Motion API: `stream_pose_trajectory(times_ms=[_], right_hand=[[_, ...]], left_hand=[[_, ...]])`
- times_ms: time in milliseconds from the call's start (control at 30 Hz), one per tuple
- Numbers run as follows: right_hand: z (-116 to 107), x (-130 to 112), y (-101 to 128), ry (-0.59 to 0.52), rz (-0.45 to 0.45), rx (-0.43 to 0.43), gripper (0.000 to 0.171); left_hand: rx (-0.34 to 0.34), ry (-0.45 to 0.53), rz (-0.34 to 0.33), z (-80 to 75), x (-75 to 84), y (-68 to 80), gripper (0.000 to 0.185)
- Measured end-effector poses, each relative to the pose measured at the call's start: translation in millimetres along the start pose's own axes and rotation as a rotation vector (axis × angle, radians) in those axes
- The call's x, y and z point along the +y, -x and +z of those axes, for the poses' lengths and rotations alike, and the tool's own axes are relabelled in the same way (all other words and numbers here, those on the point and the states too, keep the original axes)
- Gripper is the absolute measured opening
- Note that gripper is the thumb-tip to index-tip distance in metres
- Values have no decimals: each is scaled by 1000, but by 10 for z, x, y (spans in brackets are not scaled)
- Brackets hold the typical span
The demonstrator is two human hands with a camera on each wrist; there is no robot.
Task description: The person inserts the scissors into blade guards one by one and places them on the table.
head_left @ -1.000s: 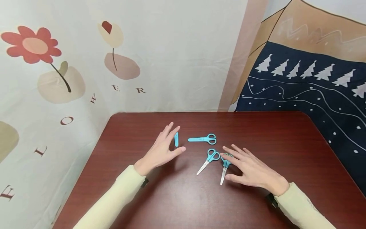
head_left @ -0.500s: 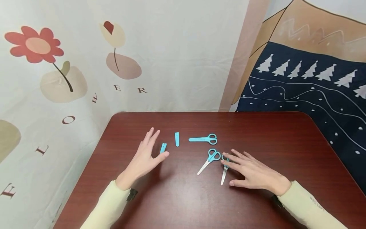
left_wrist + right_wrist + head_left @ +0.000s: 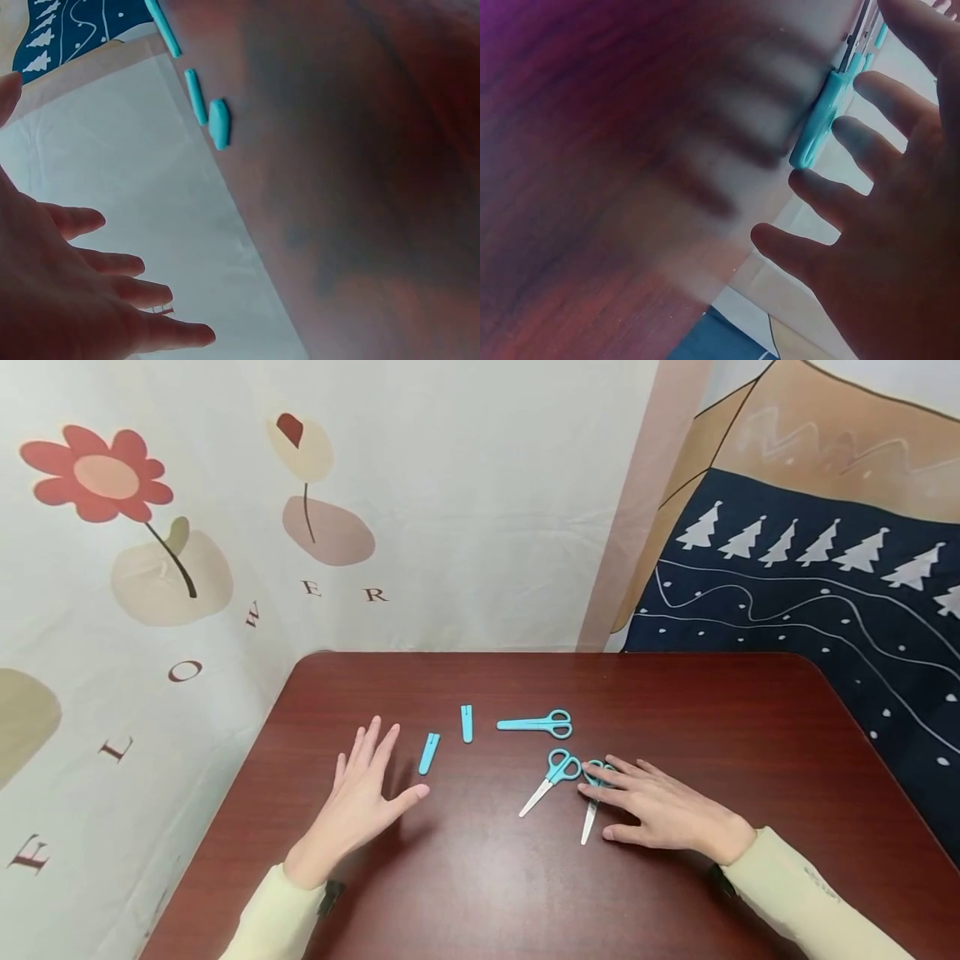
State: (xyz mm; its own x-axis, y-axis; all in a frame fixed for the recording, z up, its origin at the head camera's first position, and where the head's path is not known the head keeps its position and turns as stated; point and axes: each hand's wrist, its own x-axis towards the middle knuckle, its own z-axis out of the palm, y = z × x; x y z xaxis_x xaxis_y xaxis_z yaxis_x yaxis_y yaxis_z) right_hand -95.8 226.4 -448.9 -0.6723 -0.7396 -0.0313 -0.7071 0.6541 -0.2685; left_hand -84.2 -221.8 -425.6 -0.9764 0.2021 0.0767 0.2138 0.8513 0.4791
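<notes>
My left hand (image 3: 352, 802), fingers spread, is held over the left of the table, holding nothing. Just right of it lies a blue scissors sheath (image 3: 429, 754), and a second sheath (image 3: 467, 724) is a little farther back. A pair of blue-handled scissors with its blades covered by a sheath (image 3: 534, 724) lies sideways behind the middle. Nearer me, uncovered scissors (image 3: 551, 781) point toward the front left. My right hand (image 3: 660, 806) is spread over another uncovered pair of scissors (image 3: 591, 818), partly hiding its handles; the right wrist view shows its handle (image 3: 821, 120) near the fingertips.
The dark red-brown table (image 3: 712, 710) has rounded back corners. A pale cloth with printed flowers (image 3: 480, 527) hangs behind and to the left. A dark blue cloth with white trees (image 3: 810, 585) hangs at the back right.
My left hand has moved left and toward me, uncovering the nearer sheath on the table. The right hand has shifted only slightly over the scissors.
</notes>
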Motion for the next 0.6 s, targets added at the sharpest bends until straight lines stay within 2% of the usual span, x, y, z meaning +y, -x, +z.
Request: stream_pose_trajectory(times_ms=[167, 367, 600], right_hand=[[15, 22, 24, 30, -6, 4, 54], [-4, 62, 51, 109, -123, 115, 45], [-12, 89, 52, 95, -184, 208, 39]], left_hand=[[11, -53, -3, 12, -46, 25, 104], [17, -95, 8, 26, -63, 28, 104], [3, -113, 8, 52, -80, 25, 104]])
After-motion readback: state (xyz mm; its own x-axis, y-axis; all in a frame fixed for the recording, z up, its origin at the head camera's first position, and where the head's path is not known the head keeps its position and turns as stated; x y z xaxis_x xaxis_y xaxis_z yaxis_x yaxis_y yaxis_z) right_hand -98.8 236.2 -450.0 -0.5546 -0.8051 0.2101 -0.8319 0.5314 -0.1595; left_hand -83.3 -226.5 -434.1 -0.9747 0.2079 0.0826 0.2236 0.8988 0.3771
